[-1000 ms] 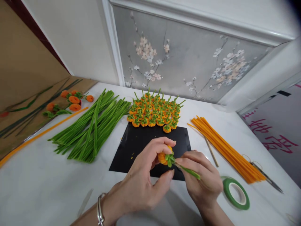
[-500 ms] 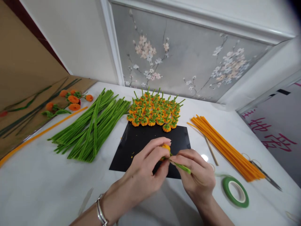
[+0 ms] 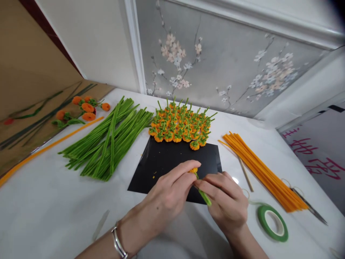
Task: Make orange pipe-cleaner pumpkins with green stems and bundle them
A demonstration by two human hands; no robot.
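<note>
My left hand (image 3: 165, 192) is closed around a small orange pipe-cleaner flower (image 3: 193, 169), whose head shows only partly between the fingers. A short green stem (image 3: 205, 198) comes off the flower and points down to the right. My right hand (image 3: 228, 199) pinches this stem just below the flower, fingertips close to those of my left hand. Both hands are above a black mat (image 3: 145, 169). Beyond it, several finished orange flowers (image 3: 178, 124) stand bunched with green stems upward. A roll of green floral tape (image 3: 283, 230) lies beside my right hand, its loose end trailing toward that hand.
Green pipe cleaners (image 3: 107, 144) lie in a pile on the left, orange ones (image 3: 264, 172) on the right. A thin stick (image 3: 245, 174) and scissors (image 3: 312, 208) lie by the orange bundle. Fluffy orange flowers (image 3: 87, 108) rest on brown paper at the far left. A panelled wall (image 3: 215, 46) rises behind.
The green stem has turned to point more steeply downward between my hands. The view has shifted slightly; the things on the table stay in place.
</note>
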